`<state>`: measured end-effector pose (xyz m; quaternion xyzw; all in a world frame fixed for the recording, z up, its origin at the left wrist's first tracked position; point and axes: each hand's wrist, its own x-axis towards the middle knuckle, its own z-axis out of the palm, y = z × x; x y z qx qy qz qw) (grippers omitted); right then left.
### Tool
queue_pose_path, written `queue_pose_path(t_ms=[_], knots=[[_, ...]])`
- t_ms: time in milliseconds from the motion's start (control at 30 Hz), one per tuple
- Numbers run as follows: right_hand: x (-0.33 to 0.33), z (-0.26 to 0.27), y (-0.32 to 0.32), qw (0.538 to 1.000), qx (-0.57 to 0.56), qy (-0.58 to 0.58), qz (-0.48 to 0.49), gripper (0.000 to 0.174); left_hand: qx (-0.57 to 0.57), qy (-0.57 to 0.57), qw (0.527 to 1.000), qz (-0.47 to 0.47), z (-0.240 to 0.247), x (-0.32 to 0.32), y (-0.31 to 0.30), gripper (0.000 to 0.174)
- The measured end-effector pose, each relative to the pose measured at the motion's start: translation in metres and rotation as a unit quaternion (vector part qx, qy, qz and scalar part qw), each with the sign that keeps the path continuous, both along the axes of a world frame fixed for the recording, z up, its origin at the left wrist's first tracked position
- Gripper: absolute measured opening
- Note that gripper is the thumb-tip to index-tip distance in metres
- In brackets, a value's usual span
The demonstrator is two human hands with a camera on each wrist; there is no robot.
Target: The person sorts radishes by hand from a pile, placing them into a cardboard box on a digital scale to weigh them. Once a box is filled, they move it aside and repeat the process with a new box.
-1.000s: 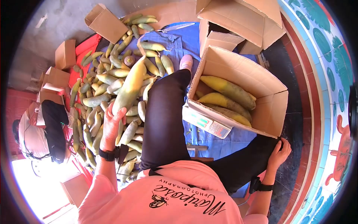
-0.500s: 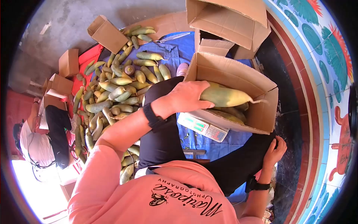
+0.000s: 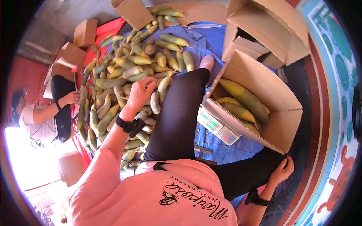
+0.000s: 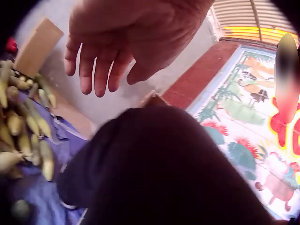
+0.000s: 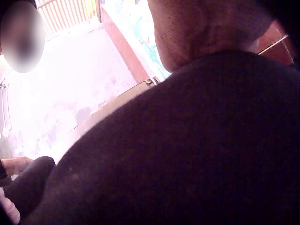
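My left hand [image 3: 142,92] hangs over the edge of a big pile of green radishes [image 3: 109,83], left of my bent leg, and holds nothing. In the left wrist view its fingers [image 4: 99,70] hang loose and apart above the dark trouser knee. My right hand [image 3: 283,170] rests on my right thigh beside the carton's near corner; the right wrist view shows only part of that hand [image 5: 206,35] against dark cloth. An open carton [image 3: 283,124] with several long green radishes [image 3: 245,98] inside stands tilted on a white digital scale [image 3: 218,127].
Behind the carton lie more open cardboard boxes [image 3: 267,22]. A knife [image 3: 203,26] rests on the blue sheet [image 3: 211,35] at the back. Another person [image 3: 41,116] sits at the far left by the pile. A tiled, painted ledge [image 3: 339,75] runs along the right.
My left hand carried a long green radish from the pile into the carton, let go of it and came back over the pile. My right hand has stayed on the thigh.
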<state>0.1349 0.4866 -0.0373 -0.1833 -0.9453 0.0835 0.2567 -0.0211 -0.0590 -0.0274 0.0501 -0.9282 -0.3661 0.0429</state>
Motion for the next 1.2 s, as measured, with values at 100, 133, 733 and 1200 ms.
queue_pose_path(t_ms=[100,133,733,1200], knots=[[-0.004,0.006,-0.005,0.999,-0.007,-0.032,-0.015,0.021,0.001,-0.033,0.998,0.055,-0.058,0.032,-0.038,0.022],[-0.005,0.007,-0.006,0.999,-0.004,-0.035,-0.006,0.021,0.000,-0.080,0.995,0.063,-0.075,0.043,-0.047,0.022],[-0.005,-0.001,0.012,0.990,0.099,-0.100,-0.017,0.028,-0.088,-0.426,0.900,0.027,-0.249,0.078,-0.038,0.041],[-0.004,-0.002,0.017,0.986,0.118,-0.115,-0.018,0.033,-0.078,-0.545,0.835,-0.013,-0.220,0.158,-0.010,0.067]])
